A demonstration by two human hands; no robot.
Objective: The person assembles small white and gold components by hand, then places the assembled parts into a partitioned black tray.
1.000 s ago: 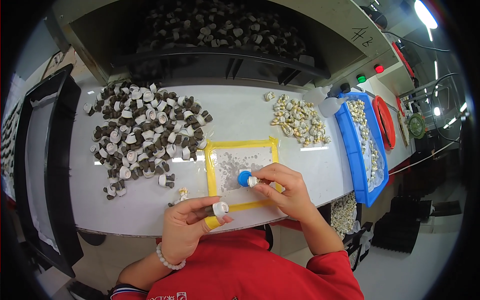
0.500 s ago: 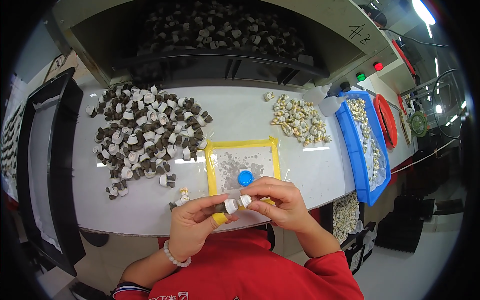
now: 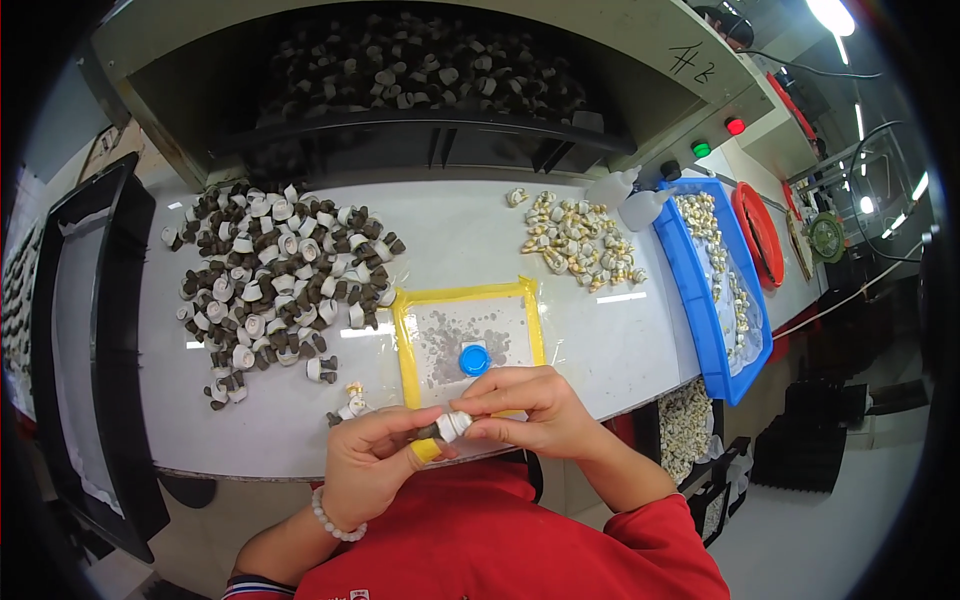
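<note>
White worktop point(image 3: 480, 230) runs under a dark hopper point(image 3: 400, 80) at twelve o'clock — one blue tray point(image 3: 700, 300) at three, one yellow-framed mat point(image 3: 470, 340) with one blue cap point(image 3: 474, 359). Two heaps: dark-and-white parts point(image 3: 270, 280) at ten, pale ones point(image 3: 580, 245) at one. Left hand point(image 3: 375, 465) and right hand point(image 3: 530, 410) both pinch one small white-and-dark fitting point(image 3: 448, 427) at six, near the bench edge — long axis lying nine-to-three, white end toward three.

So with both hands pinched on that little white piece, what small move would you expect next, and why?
Probably a push or twist to seat the halves. The left hand and right hand both grip the small white and dark part, held above the table edge near the yellow-framed mat; nothing is set down yet.
</note>
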